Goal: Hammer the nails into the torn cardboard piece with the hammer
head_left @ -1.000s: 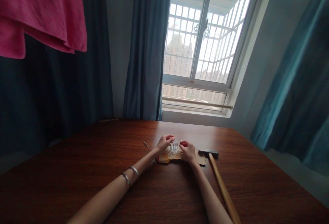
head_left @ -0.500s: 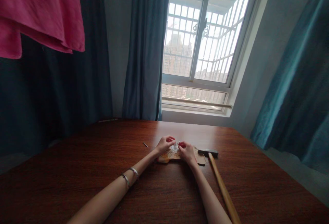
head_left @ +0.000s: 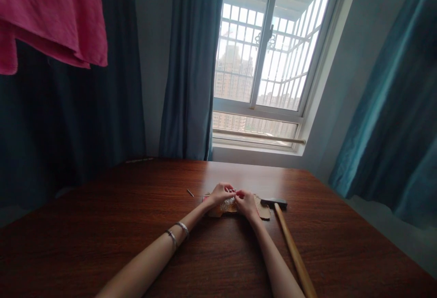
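Left hand [head_left: 221, 194] and right hand [head_left: 245, 201] pinch narrowly over cardboard [head_left: 264, 213], lower centre; anything held unclear; likely fine positioning; next calls for steadiness.

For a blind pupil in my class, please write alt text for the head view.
A person's left hand and right hand are close together over cardboard on a wooden table. A hammer lies right, a nail-like piece left.

Ragged tan cardboard [head_left: 265, 213], speckled, flat on table [head_left: 136, 229], nails [head_left: 232, 191] mostly hidden.
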A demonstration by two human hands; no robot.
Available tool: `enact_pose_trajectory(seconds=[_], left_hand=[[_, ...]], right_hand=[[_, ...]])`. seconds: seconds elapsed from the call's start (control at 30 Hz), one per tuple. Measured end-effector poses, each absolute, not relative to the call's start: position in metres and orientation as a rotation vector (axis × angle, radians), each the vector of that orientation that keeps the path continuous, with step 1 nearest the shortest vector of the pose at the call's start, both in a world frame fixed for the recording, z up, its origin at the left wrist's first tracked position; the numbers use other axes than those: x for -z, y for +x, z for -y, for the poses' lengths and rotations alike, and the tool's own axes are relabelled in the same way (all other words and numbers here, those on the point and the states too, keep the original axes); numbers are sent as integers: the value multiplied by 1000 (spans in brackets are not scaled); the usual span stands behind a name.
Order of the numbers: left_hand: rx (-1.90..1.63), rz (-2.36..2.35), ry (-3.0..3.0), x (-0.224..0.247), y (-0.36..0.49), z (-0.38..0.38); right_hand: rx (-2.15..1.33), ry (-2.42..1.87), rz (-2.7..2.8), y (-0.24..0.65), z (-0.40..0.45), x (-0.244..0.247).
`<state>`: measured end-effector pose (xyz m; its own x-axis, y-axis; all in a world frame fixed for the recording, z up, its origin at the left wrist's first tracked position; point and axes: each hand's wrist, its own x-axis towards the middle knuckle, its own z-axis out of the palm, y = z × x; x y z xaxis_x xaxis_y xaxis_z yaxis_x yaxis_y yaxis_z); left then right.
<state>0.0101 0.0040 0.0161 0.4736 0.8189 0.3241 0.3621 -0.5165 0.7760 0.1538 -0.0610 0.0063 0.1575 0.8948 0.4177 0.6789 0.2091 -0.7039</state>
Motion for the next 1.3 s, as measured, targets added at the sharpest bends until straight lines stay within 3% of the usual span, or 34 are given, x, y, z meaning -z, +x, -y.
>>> enact_pose_trajectory(seconds=[0.37, 0.67, 0.83, 1.0, 1.3], left_hand=[[-1012, -969, 2076, -3, 15, -10], [-975, -1016, 2042, -8, 14, -3], [-976, -992, 2032, -6, 14, -4], [-981, -981, 2020, -6, 13, -3], [-964, -980, 2052, -8, 13, -1]], right_hand=[[-274, -1623, 1642, 150, 68, -13], [-156, -1844, 1610, 200, 134, -62], [247, -2381, 1463, 227, 230, -32], [333, -2527, 1429, 221, 272, -2], [-277, -2085, 1337, 255, 275, -20]])
